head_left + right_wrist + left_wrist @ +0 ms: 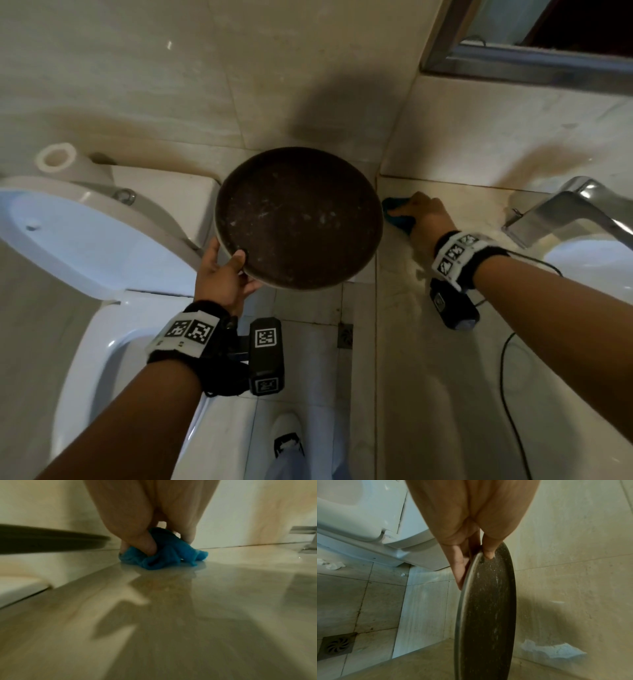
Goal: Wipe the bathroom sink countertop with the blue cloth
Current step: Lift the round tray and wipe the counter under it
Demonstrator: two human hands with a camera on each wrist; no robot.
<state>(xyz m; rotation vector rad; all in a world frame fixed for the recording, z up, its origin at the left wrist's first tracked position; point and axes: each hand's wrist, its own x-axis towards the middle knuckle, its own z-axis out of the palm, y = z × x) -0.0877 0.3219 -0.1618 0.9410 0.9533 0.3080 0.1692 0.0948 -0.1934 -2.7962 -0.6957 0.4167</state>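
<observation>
A bunched blue cloth [397, 214] [164, 555] lies on the beige countertop [445, 359] [171, 615] at its far left corner, by the wall. My right hand [424, 216] [150, 536] grips the cloth and presses it onto the wet-looking surface. My left hand [226, 270] [471, 545] pinches the near rim of a round dark tray [298, 219] [488, 615], thumb on top, fingers beneath. The tray is lifted clear, left of the counter and above the gap beside the toilet.
A chrome faucet [568, 212] and a white basin [592, 260] sit at the counter's right. The white toilet [102, 240] with raised lid stands left, a paper roll [58, 159] behind it. A floor drain [345, 335] lies below. A black cable [507, 377] crosses the counter.
</observation>
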